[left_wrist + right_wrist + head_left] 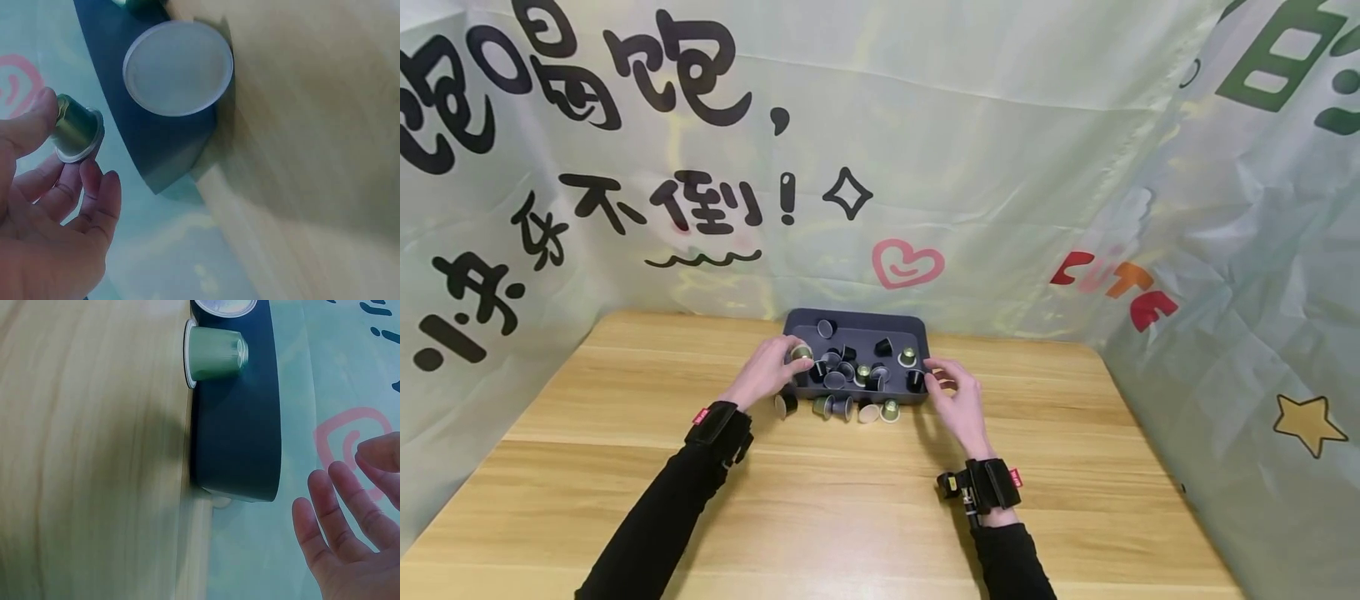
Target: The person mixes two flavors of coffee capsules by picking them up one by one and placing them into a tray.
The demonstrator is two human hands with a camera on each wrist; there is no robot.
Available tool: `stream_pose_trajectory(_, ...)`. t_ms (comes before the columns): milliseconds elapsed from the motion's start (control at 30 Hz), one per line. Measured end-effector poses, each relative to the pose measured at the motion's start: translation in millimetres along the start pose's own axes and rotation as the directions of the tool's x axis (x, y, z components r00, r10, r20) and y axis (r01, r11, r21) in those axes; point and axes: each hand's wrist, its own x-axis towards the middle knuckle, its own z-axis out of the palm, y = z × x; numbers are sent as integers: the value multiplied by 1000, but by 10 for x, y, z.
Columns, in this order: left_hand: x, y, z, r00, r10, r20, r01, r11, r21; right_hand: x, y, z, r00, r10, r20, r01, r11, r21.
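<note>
Left hand pinches a green capsule between thumb and fingers, up at the left end of the dark tray in the middle of the head view. Right hand hovers with fingers spread and loose at the tray's right end, holding nothing. Tray's full of capsules (dark and green ones), and five more capsules lie on the wooden table just below it.

Wooden table enclosed by pale printed fabric walls
</note>
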Motion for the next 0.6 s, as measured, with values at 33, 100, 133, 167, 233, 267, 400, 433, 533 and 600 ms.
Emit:
stream_pose_trajectory(33, 28, -8, 0, 1000, -9, -8, 9, 1000, 2, -3, -4, 2, 1000, 0, 2, 0, 1000, 2)
stream_pose_trajectory(100, 77, -20, -1, 1000, -22, -13, 22, 1000, 5, -7, -11, 5, 1000, 0, 4, 0, 1000, 6)
stream_pose_trajectory(133, 100, -24, -1, 999, -34, -12, 34, 999, 4, -9, -13, 7, 1000, 1, 6, -1, 1000, 7)
stream_pose_trajectory(167, 123, -28, -1, 999, -51, -9, 51, 999, 0, -10, -15, 9, 1000, 2, 6, -2, 1000, 8)
stream_pose_trajectory(233, 166, -36, -1, 997, -80, -5, 80, 997, -5, -12, -18, 12, 1000, 5, 8, -5, 1000, 8)
stream_pose_trajectory(267, 184, -39, -3, 996, -93, -3, 93, 996, -9, -11, -17, 13, 1000, 6, 9, -6, 1000, 6)
stream_pose_trajectory(400, 236, -34, -5, 987, -159, -12, 158, 986, -51, -7, -12, 16, 1000, 7, 9, -7, 1000, 1)
stream_pose_trajectory(433, 245, -29, -4, 984, -176, -15, 174, 982, -66, -6, -11, 16, 1000, 7, 9, -7, 1000, 1)
stream_pose_trajectory(533, 278, -17, 3, 975, -221, -34, 216, 970, -115, -9, -7, 17, 1000, 4, 8, -4, 1000, 0)
stream_pose_trajectory(600, 299, -14, 4, 969, -243, -45, 234, 961, -147, -12, -8, 15, 1000, 3, 9, -3, 1000, 0)
